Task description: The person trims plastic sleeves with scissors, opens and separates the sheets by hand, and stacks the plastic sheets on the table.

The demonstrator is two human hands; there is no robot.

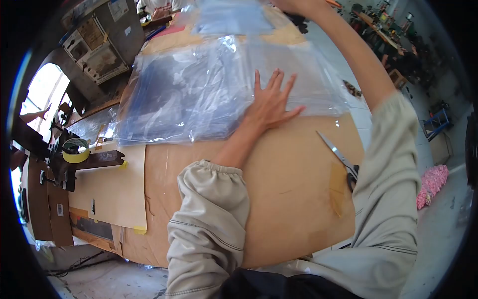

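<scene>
Clear plastic sheets [174,94] lie in a wide, wrinkled stack across the brown paper-covered table [289,199]. My left hand [273,102] presses flat on their front edge near the middle, fingers spread, holding nothing. Farther back lies another bluish pile of plastic [231,17]. My right arm reaches forward to the far right side of that pile, and my right hand [294,6] is cut off by the top edge of the view, so its fingers are hidden. Scissors [341,157] with black handles rest near the table's right edge, partly behind my right sleeve.
At the left, a dark metal machine arm [99,159] carries a yellow tape roll [75,151]. A metal cabinet [94,50] stands behind it. Pink material [432,186] lies on the floor at the right. Part of another person [159,6] shows at the top left.
</scene>
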